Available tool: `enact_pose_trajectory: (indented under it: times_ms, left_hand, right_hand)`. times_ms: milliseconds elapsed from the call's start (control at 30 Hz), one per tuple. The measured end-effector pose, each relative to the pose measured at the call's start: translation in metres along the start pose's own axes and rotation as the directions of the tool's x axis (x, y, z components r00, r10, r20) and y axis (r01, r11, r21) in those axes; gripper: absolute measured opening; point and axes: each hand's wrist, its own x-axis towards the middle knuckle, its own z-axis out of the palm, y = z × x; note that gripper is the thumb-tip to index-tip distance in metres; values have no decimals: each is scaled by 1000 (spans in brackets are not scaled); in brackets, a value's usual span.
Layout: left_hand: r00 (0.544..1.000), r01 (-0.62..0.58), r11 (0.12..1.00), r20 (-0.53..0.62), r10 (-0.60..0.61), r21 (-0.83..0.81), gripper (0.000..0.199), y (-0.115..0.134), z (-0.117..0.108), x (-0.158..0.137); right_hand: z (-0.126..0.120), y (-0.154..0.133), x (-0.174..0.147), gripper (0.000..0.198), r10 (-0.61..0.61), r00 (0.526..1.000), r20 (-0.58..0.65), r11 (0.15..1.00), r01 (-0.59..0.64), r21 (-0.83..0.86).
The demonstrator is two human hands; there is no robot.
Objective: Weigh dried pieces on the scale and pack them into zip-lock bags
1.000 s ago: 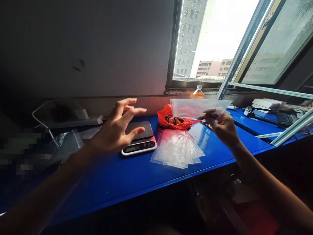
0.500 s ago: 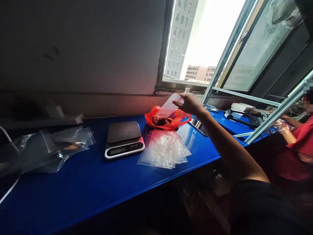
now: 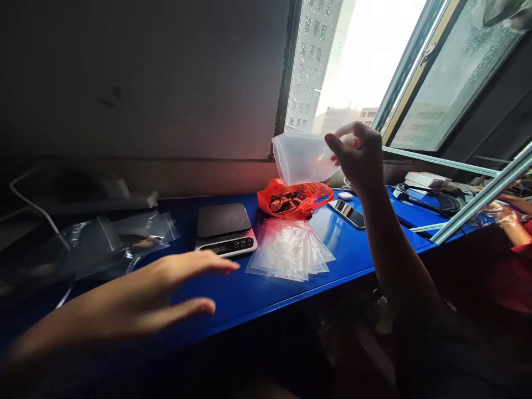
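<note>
My right hand (image 3: pixel 359 152) pinches the edge of a translucent plastic bag (image 3: pixel 301 157), held up in front of the window. Below it sits a red plastic bag (image 3: pixel 305 208), spread wide, with brown dried slices (image 3: pixel 286 201) inside. My left hand (image 3: pixel 166 293) reaches in from the lower left, fingers apart and holding nothing. Just beyond its fingertips stands a kitchen scale (image 3: pixel 224 224) with a dark, bare platform; its display is too dim to read. A fanned stack of clear plastic bags (image 3: pixel 291 252) lies between the scale and the red bag.
Zip bags (image 3: pixel 145 230), one with something brown inside, lie at the left beside a white cable (image 3: pixel 37 208). A phone (image 3: pixel 348 214) rests right of the red bag. Metal frame bars (image 3: pixel 477 194) cross the right side, where a co-worker's gloved hand (image 3: pixel 501 213) shows.
My right hand has lifted the translucent bag up and to the right, away from the red bag, uncovering the slices. My left hand has come into view.
</note>
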Motion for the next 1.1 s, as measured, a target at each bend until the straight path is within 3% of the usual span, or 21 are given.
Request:
enact_pose_trajectory:
  times_ms: [33,67,133,200,267,400,500,600,667,733,833,900,1033,1100]
  left_hand:
    - [987,-2,994,157,20,-111,47,1,-4,25]
    - [990,75,977,131,-49,-200,58,0,-5,49]
    - [975,168,900,-67,-212,-403,78,-8,-1,83]
    - [910,173,795,-214,-355,-582,67,-21,5,99]
    - [848,164,728,-281,-449,-666,50,-35,7,97]
    - [788,174,692,-322,-524,-700,34,-56,-3,78]
    - [733,150,655,-361,-577,-740,24,-61,-8,74]
    - [681,85,628,-415,-603,-773,17,-63,-12,78]
    - [667,30,614,-442,-600,-789,14,-67,-19,78]
    - [693,1,600,-432,-578,-800,13,-71,-31,73]
    - [804,84,610,-308,-508,-788,14,-74,-46,62]
    - [866,182,624,-177,-468,-760,13,-70,-47,57]
    - [909,349,725,27,-416,-593,16,-50,-32,59]
    - [918,373,797,62,-393,-475,20,-43,-26,62]
  right_hand:
    - [3,-6,-8,24,29,1000,-1,992,-28,123]
    - [9,-12,-17,25,55,998,13,969,-57,240]
    - [30,-24,-34,26,76,992,100,888,-113,446]
    - [57,-34,-48,30,28,967,253,768,-183,614]
    - [81,-41,-59,35,-27,923,385,661,-272,700]
    - [104,-42,-78,38,-82,839,538,536,-417,734]
    - [107,-38,-91,38,-44,810,585,475,-498,725]
    - [109,-34,-98,39,47,806,590,483,-535,693]
    - [110,-32,-98,43,34,780,625,500,-555,665]
    - [110,-30,-96,45,-8,762,647,500,-558,663]
    - [105,-29,-92,46,-30,836,548,556,-442,704]
    - [102,-32,-94,44,-90,848,523,632,-357,688]
    - [102,-45,-108,37,-256,729,635,769,-244,591]
    - [105,-50,-114,33,-275,721,636,802,-193,565]
